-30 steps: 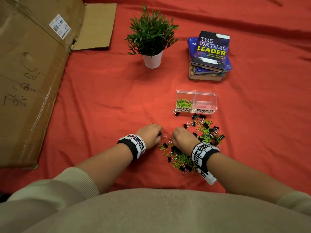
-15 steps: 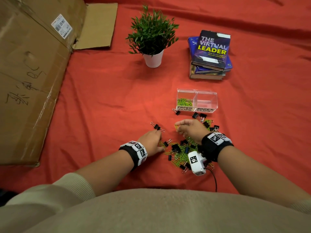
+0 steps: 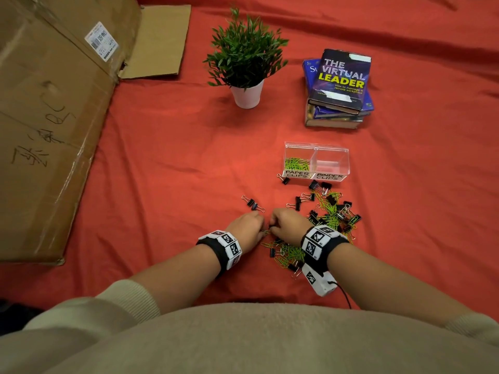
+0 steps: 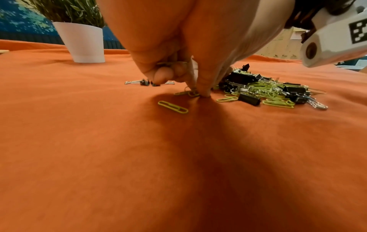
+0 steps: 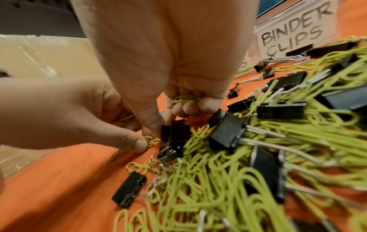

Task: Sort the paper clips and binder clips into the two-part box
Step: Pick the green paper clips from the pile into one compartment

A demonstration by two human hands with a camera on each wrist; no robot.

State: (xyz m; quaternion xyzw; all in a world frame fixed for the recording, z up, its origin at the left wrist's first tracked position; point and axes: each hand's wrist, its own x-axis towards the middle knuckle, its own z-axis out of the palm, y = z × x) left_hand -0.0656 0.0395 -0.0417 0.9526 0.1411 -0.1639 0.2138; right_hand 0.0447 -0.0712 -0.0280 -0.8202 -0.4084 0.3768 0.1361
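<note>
**Both hands down at the left edge of the clip heap**

Across the upper half of the head view, on the red cloth (image 3: 167, 147), stand a small green plant in a white pot (image 3: 247, 96), a stack of books (image 3: 339, 87) to its right, and a flattened brown cardboard box (image 3: 51, 125) filling the left side. None of these lies between the hands and the clear plastic two-part box (image 3: 316, 162), which sits right of centre, just above the heap. Its left half, labelled PAPER CLIPS, holds green paper clips (image 3: 296, 164); the right half, labelled BINDER CLIPS, shows none.

Below the box spreads a mixed heap of green paper clips and black binder clips (image 3: 328, 211), tangled together. One black binder clip (image 3: 253, 203) lies apart, just above the left hand.

At lower centre the left hand (image 3: 245, 225) and the right hand (image 3: 287, 225) meet fingertip to fingertip at the heap's left edge. The left hand's grip is pressed together: thumb and forefinger pinch a green paper clip (image 5: 151, 141) down on the cloth, and its curled fingers keep another clip tucked against the palm. The right hand's grip is also curled, holding a green paper clip (image 5: 186, 99) under its bent fingers, while its thumb tip touches a black binder clip (image 5: 175, 131) at the heap's rim. A single green paper clip (image 4: 172, 107) lies loose on the cloth just in front of the left fingertips.
</note>
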